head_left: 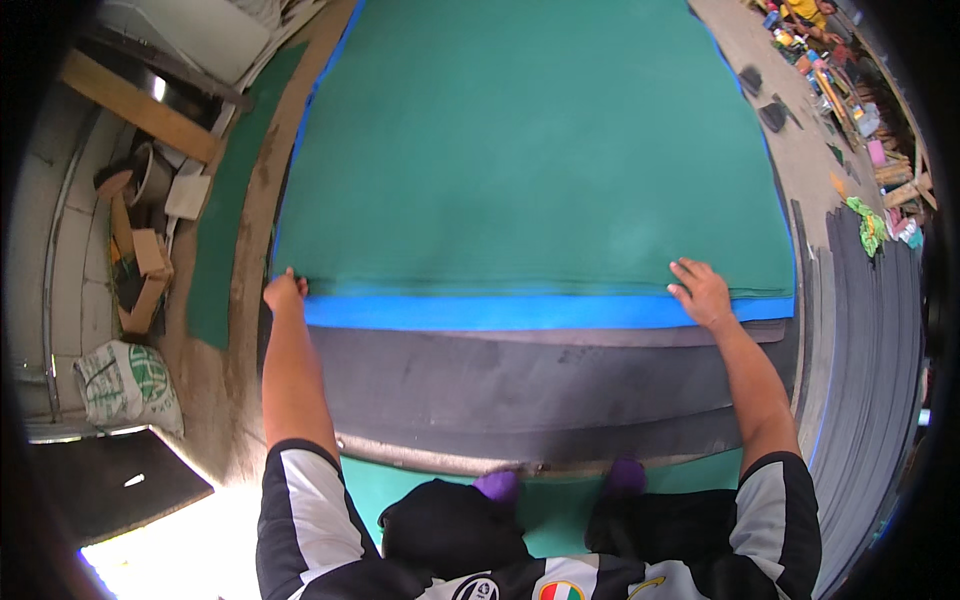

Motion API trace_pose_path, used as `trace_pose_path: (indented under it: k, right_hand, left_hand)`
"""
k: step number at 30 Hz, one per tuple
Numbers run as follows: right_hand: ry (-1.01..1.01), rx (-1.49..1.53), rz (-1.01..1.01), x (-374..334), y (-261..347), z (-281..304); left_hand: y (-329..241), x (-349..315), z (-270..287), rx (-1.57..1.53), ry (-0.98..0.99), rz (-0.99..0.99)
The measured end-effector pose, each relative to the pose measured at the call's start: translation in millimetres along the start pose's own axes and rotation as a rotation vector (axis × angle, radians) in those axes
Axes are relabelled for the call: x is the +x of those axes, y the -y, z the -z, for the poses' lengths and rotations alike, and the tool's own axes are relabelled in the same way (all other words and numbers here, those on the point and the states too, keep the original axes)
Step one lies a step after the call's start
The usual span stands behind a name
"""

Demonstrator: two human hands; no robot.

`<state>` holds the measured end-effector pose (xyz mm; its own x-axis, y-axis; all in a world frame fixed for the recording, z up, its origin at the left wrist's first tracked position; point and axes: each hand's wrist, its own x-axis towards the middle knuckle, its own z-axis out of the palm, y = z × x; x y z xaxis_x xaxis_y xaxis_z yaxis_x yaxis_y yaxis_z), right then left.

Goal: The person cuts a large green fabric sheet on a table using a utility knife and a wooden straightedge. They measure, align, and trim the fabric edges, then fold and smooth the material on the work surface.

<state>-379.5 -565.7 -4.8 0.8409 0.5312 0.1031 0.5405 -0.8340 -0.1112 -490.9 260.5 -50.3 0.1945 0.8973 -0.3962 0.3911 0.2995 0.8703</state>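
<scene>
A wide stack of thin green sheets (pixel 530 150) lies flat in front of me. A blue sheet (pixel 500 312) shows beneath it as a strip along the near edge and as thin lines down both sides. At the near left corner my left hand (pixel 287 288) is closed, its fingers curled on the edge of the green sheets. My right hand (pixel 703 293) rests palm down near the right end of the same edge, fingers stretched out on the green surface. Dark grey sheets (pixel 520 385) lie under the blue one, nearer to me.
Long grey strips (pixel 870 370) are stacked at the right, with a green cloth (pixel 868 226) on them. A narrow green strip (pixel 235 210) runs along the left floor. A white sack (pixel 130 385) and cardboard box (pixel 148 275) stand at the left. Another person (pixel 812 15) sits far right among clutter.
</scene>
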Motion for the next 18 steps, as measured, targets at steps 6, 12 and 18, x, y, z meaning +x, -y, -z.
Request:
trace_pose_path:
  k: [6,12,18]
  right_hand:
    - [0.096,-0.030,-0.056,25,0,5]
    - [0.250,0.085,-0.133,64,76,48]
    - [0.207,0.318,-0.125,79,180,200]
  left_hand:
    - [-3,-70,-45,0.594,-0.345,-0.357]
    - [10,-192,-82,0.731,0.183,-0.909]
    - [-91,-408,-54,0.499,0.789,-0.460]
